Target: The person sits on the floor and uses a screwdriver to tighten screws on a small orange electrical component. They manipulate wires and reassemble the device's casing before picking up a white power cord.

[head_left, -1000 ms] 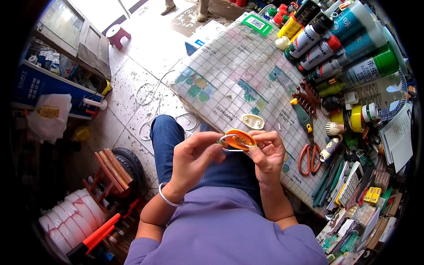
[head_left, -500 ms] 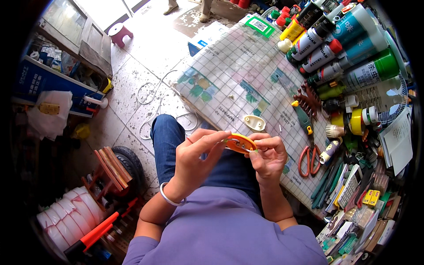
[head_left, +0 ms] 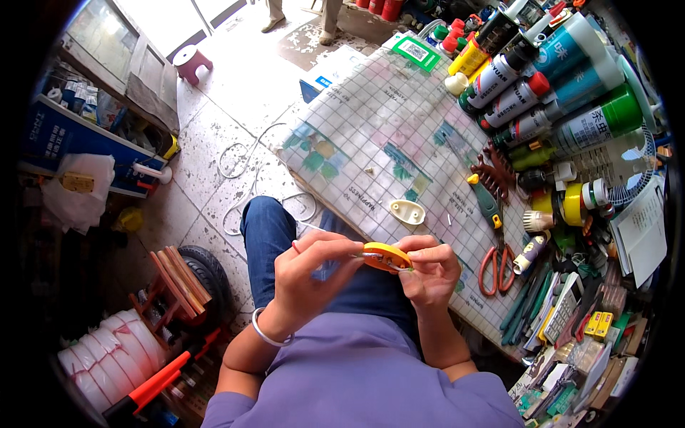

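My left hand (head_left: 307, 278) is closed in a pinch on a thin white cable (head_left: 310, 227) at the left end of an orange oval plastic piece (head_left: 385, 250). My right hand (head_left: 432, 278) grips that piece's right end, thumb below and fingers above. The piece is tilted, with small metal parts inside partly hidden. Just beyond my hands, on the table, lie a cream oval plastic cover (head_left: 408, 212), a small screw (head_left: 369, 171) and a short thin white piece (head_left: 449, 220).
The gridded table mat (head_left: 335, 157) is crowded along the right with spray cans (head_left: 499, 78), red-handled scissors (head_left: 497, 274), a green tool (head_left: 489, 203) and tape rolls (head_left: 571, 200). A red stool (head_left: 191, 68), coiled cord, wheel (head_left: 214, 278) and white rolls (head_left: 107, 349) are left. Someone's legs (head_left: 328, 18) stand at the back.
Both hands and the orange piece are lower in the picture. The piece has tilted more edge-on, hiding more of its inside, and my left fingers have moved in closer over the cable.
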